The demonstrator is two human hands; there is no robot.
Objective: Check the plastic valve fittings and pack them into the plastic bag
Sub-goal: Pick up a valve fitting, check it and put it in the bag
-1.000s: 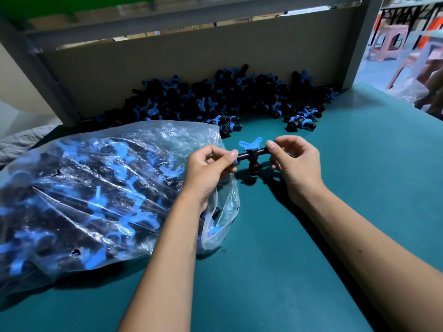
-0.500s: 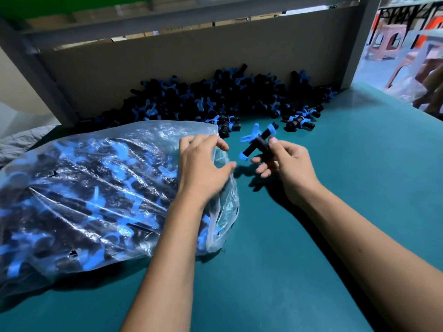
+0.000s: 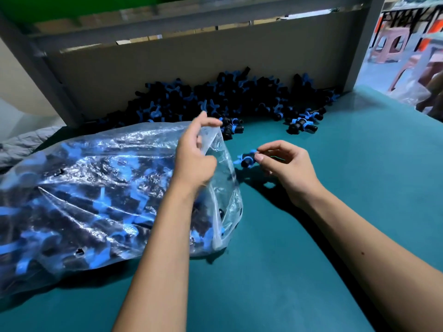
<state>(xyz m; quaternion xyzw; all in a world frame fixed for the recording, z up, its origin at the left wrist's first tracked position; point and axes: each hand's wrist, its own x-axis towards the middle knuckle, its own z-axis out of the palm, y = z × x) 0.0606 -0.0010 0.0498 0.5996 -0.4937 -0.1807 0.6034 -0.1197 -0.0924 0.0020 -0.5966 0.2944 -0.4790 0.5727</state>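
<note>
Fitting (image 3: 247, 159), black with blue ends, is sitting in the right hand (image 3: 285, 167), pinched at the fingers (image 3: 260, 157) and hovering just above the green desk (image 3: 335, 212), right beside the bag's mouth. Left hand (image 3: 194, 159) is pinching the top edge of the clear bag (image 3: 84, 200) and lifting it open. Bag is lying on its side, stuffed with fittings. Loose pile (image 3: 227, 99) is lying against the back board (image 3: 167, 68), well behind both hands.
</note>
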